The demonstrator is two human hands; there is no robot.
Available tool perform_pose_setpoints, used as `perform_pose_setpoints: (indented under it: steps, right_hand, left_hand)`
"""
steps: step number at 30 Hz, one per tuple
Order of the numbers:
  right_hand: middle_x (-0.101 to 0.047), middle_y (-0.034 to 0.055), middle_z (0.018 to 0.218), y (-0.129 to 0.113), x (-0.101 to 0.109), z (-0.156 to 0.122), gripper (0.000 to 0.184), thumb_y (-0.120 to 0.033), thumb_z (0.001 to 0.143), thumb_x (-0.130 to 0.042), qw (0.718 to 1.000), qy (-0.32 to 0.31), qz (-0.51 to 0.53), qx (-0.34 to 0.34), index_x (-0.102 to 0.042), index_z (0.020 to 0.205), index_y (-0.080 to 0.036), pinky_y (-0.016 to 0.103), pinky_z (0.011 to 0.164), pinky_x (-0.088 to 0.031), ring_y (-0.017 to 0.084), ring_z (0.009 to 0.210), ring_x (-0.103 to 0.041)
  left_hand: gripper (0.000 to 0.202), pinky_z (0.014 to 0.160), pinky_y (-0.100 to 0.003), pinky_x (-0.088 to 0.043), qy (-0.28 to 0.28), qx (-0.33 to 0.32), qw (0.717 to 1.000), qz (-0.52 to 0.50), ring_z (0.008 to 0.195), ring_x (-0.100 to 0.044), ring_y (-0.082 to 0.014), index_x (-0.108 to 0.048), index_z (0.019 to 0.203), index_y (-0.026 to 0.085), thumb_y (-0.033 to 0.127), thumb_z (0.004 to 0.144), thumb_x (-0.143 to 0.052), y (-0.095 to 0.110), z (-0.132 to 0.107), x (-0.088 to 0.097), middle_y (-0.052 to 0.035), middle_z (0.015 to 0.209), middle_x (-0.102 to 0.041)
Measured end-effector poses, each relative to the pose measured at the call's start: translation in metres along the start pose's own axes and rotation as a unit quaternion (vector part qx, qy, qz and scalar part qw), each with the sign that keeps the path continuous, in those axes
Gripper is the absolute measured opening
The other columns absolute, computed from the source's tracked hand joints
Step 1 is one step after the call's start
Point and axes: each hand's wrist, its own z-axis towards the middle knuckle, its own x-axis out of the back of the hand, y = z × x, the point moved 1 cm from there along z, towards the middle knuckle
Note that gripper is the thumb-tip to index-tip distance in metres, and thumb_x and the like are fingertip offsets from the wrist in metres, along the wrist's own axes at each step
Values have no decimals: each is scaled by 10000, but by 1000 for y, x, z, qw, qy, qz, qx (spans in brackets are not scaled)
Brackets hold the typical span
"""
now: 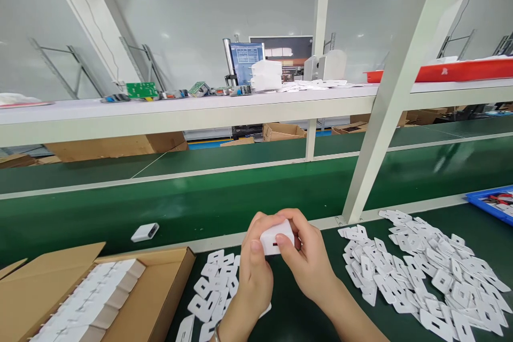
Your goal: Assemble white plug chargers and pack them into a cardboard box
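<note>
A small white plastic housing (269, 239) with a dark slot is held up over the green bench between both hands. My left hand (256, 272) grips its left side, fingers curled over the top. My right hand (306, 256) closes on its right side, with the thumb lying on the front face. Flat white plates with cut-outs (212, 294) lie beside and partly behind my left forearm. A larger heap of the same white plates (425, 272) spreads to the right of my right hand.
An open cardboard box (168, 288) with rows of white housings (96, 299) stands at left. Another white housing (145, 232) lies on the green conveyor (224, 197). A slanted white post (385, 101) rises right of my hands. A blue tray (491, 206) sits far right; circuit boards (142, 90) line the shelf.
</note>
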Motion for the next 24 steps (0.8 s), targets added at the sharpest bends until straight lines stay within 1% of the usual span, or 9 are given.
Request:
perform_pose_setpoints:
  steps: [4,7,9,11,14,17,19,22,24]
  right_hand:
    - [-568,-31,706,-3,1,0,282,-487,984,-557,1000,-2,-17,-6,-622,1045,-219,268,524,-343,134,585,-475]
    - [-542,-37,686,-3,1,0,270,-474,988,-542,999,1,-39,0,-617,1026,-218,269,522,-328,136,580,-471]
    - [-532,-39,675,-2,1,0,276,-478,997,-525,999,2,-53,5,-613,1016,-217,269,522,-324,136,576,-468]
    - [-535,-38,671,-1,1,0,293,-488,1010,-503,998,1,-61,12,-611,1022,-217,270,522,-329,138,570,-468]
    - [-558,-31,677,-2,1,0,307,-487,1025,-476,997,-4,-68,21,-616,1050,-216,271,520,-338,143,563,-478]
    - [-568,-27,676,-4,1,0,308,-477,1030,-462,997,-8,-72,30,-620,1070,-216,272,519,-339,148,559,-490]
    - [-570,-26,674,-5,1,-1,315,-482,1033,-456,997,-10,-74,32,-618,1069,-215,273,520,-339,150,556,-494]
    - [-574,-23,674,-5,2,-3,356,-523,1045,-430,996,-16,-75,35,-610,1054,-217,281,532,-348,153,557,-502]
    - [-580,-17,682,-4,2,-4,420,-573,1059,-378,997,-11,-65,49,-606,1034,-221,287,541,-357,157,562,-511]
  left_hand:
    - [498,746,-343,-511,22,9,999,31,854,-591,-219,-726,1091,244,560,1090,-341,2,2,0,-57,946,-622]
    - [470,749,-335,-514,12,-1,999,47,842,-594,-213,-746,1045,246,525,1092,-371,5,4,0,-53,926,-647]
    - [458,752,-329,-519,9,-7,999,53,858,-599,-213,-752,1047,248,509,1094,-379,6,5,0,-57,943,-670]
    - [447,809,-346,-528,15,-8,998,68,919,-618,-225,-751,1066,250,507,1094,-387,6,4,1,-63,988,-699]
    - [419,952,-396,-507,23,-11,996,90,1026,-640,-244,-742,1111,262,502,1094,-400,4,2,2,-62,1071,-731]
    - [380,1018,-407,-473,16,-22,996,90,1035,-643,-233,-729,1162,284,472,1102,-404,3,0,2,-46,1106,-741]
    - [354,991,-378,-475,14,-36,996,79,1005,-638,-216,-718,1167,298,454,1106,-407,3,0,2,-30,1096,-740]
    - [335,840,-315,-494,11,-58,997,57,916,-609,-194,-708,1150,298,442,1109,-408,5,1,2,-21,1036,-720]
    - [347,733,-292,-478,-2,-61,997,39,836,-580,-186,-716,1135,286,444,1108,-409,7,2,2,-23,949,-675]
